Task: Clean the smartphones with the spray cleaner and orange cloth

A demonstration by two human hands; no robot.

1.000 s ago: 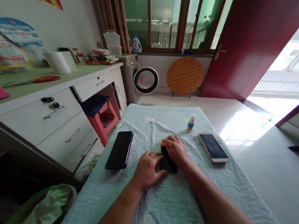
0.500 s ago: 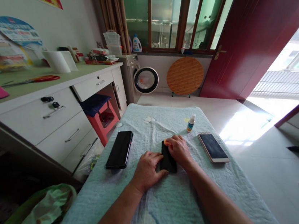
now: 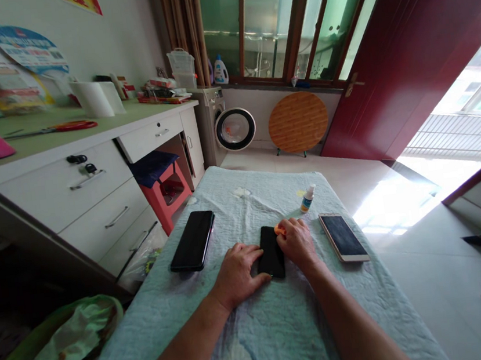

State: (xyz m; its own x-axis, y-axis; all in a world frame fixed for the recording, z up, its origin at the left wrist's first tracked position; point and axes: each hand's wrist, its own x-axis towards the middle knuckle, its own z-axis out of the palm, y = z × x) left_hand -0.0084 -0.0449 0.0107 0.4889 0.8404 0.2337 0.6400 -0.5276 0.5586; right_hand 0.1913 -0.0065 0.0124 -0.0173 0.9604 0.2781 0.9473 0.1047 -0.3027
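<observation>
A black smartphone [image 3: 270,253] lies face up on the cloth-covered table between my hands. My left hand [image 3: 239,270] holds it steady, fingertips on its left edge and thumb at its lower end. Pinched in my right hand [image 3: 297,242] is a small orange piece [image 3: 279,230], cloth or sponge, at the phone's upper right edge; most of it is hidden by the fingers. To the left rests a larger black phone [image 3: 193,241]. A white-framed phone [image 3: 344,237] lies at the right, with a small spray bottle [image 3: 308,199] standing behind it.
A pale blue quilted cloth [image 3: 280,330] covers the table. On the left is a desk with drawers [image 3: 109,216], and a red stool [image 3: 166,198] stands beside it. A green-rimmed basket [image 3: 119,312] is at lower left. Farther back is a washing machine [image 3: 208,119].
My right hand has slid a little to the right with the orange piece, from the phone's upper face to its right edge. My left hand and the phone have stayed put.
</observation>
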